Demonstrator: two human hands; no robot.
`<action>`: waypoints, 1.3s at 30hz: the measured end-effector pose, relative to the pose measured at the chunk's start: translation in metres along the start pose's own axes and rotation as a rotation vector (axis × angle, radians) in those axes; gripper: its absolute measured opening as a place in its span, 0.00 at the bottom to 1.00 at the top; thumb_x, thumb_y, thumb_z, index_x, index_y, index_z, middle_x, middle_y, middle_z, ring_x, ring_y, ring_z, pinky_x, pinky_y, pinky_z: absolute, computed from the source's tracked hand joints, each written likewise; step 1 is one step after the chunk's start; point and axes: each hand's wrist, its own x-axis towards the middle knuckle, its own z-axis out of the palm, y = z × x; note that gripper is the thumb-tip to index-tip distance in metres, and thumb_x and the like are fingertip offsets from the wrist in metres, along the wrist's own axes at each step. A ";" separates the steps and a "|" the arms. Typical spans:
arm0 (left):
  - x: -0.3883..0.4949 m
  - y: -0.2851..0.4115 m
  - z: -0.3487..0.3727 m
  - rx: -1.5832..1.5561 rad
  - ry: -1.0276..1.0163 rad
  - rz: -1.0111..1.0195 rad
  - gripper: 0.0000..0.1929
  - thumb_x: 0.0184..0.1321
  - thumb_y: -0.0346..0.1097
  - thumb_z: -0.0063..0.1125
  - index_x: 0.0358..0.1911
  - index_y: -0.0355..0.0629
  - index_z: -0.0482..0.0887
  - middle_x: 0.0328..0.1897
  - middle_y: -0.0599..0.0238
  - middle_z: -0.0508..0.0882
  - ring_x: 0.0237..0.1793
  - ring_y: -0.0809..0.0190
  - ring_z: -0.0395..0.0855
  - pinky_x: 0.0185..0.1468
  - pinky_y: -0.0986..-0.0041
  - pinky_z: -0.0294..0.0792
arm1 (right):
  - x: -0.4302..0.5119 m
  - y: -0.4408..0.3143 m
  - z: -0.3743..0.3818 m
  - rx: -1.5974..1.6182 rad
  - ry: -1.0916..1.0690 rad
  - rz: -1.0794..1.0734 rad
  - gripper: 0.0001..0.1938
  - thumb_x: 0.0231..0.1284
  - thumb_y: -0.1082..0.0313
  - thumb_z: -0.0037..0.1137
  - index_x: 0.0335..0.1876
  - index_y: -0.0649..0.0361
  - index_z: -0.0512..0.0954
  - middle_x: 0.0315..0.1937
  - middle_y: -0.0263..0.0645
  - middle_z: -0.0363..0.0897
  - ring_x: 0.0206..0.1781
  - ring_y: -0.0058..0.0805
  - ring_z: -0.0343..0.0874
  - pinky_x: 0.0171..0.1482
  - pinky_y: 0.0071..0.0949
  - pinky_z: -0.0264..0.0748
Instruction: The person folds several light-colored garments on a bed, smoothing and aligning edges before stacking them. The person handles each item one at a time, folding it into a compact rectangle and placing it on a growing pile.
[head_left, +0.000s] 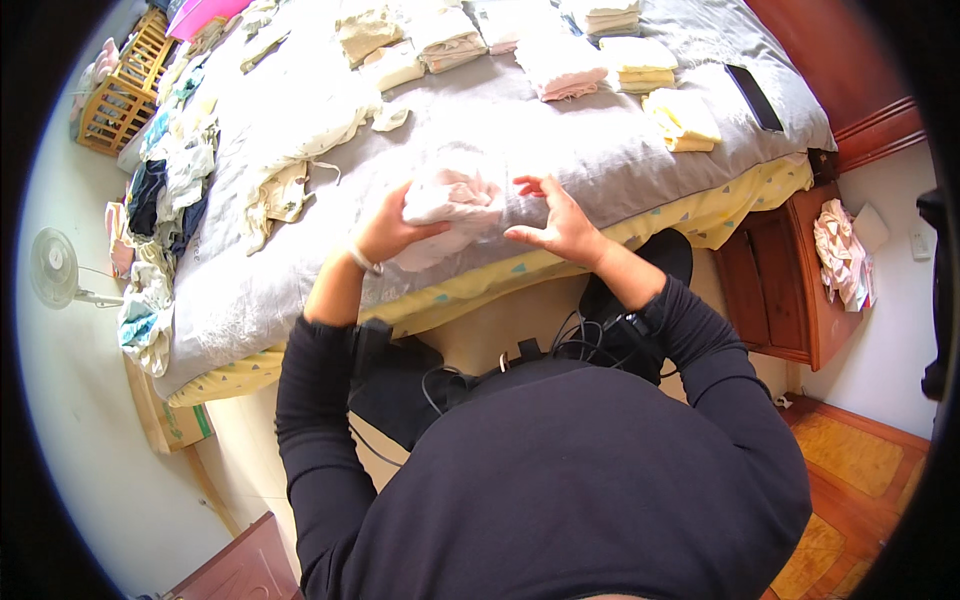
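Observation:
A crumpled, pale pinkish-white cloth item (454, 202) lies bunched on the grey bedding at the bed's near side. My left hand (394, 225) grips its left side, the thumb lying across the front. Bright light washes out part of the fabric, so its exact kind is unclear. To the right, my right hand (555, 225) is apart from the cloth, its thumb and fingers spread with nothing between them. Left of my hands, a small cream printed garment with ties (281, 199) lies on the bed.
Folded cloth stacks stand toward the far side, including a pink one (562, 71) and a yellow one (639, 64). A smartphone (754, 97) lies at right. Loose clothes (180, 172) are heaped along the left edge. A wooden nightstand (787, 277) stands at right, a fan (56, 268) at left.

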 end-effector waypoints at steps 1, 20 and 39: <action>-0.010 0.006 0.000 -0.072 0.049 -0.020 0.24 0.49 0.31 0.68 0.51 0.36 0.77 0.48 0.60 0.82 0.49 0.64 0.79 0.55 0.71 0.69 | -0.004 -0.004 0.002 0.051 0.061 0.032 0.36 0.44 0.54 0.71 0.60 0.59 0.66 0.54 0.41 0.70 0.59 0.34 0.68 0.62 0.34 0.63; -0.059 0.036 0.027 -0.121 0.370 0.095 0.20 0.47 0.25 0.68 0.45 0.38 0.78 0.43 0.65 0.84 0.42 0.70 0.79 0.47 0.77 0.71 | 0.023 -0.072 0.014 -0.160 -0.056 -0.339 0.28 0.39 0.57 0.72 0.48 0.56 0.74 0.42 0.33 0.79 0.55 0.36 0.72 0.71 0.52 0.38; -0.011 -0.018 0.036 -0.999 0.295 -0.302 0.21 0.65 0.39 0.54 0.57 0.35 0.71 0.51 0.57 0.80 0.47 0.62 0.80 0.47 0.73 0.75 | 0.061 -0.008 -0.020 0.539 -0.389 0.386 0.16 0.52 0.58 0.67 0.38 0.64 0.80 0.41 0.35 0.80 0.39 0.23 0.80 0.44 0.23 0.77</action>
